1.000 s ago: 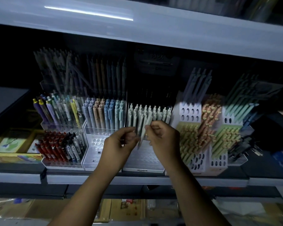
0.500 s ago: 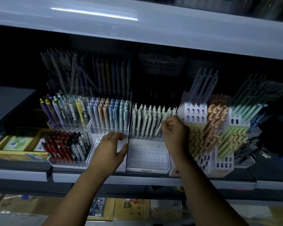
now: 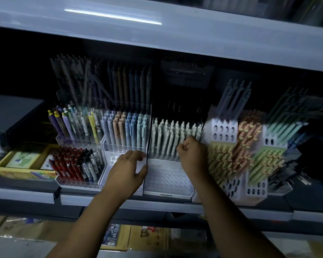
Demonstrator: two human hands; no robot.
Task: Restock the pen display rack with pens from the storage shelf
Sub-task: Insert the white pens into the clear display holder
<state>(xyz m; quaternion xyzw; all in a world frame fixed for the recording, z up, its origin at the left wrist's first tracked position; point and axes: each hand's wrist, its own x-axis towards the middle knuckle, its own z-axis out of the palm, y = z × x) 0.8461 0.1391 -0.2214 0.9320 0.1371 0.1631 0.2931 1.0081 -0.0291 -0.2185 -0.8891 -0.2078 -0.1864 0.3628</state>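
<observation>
A dim shop shelf is seen from above, with two bare arms reaching in. At the centre stands the pen display rack, a clear stepped tray. Upright pale pens fill its back row, and the holes of its front steps show in front of them. The right hand is at the right end of that row, its fingers curled into a fist against the pens; whether it pinches one cannot be told. The left hand lies lower and to the left, fingers relaxed, on the front of the neighbouring rack of pastel pens, thumb at the dark divider between the racks. Red pens stand further left and orange pens to the right.
</observation>
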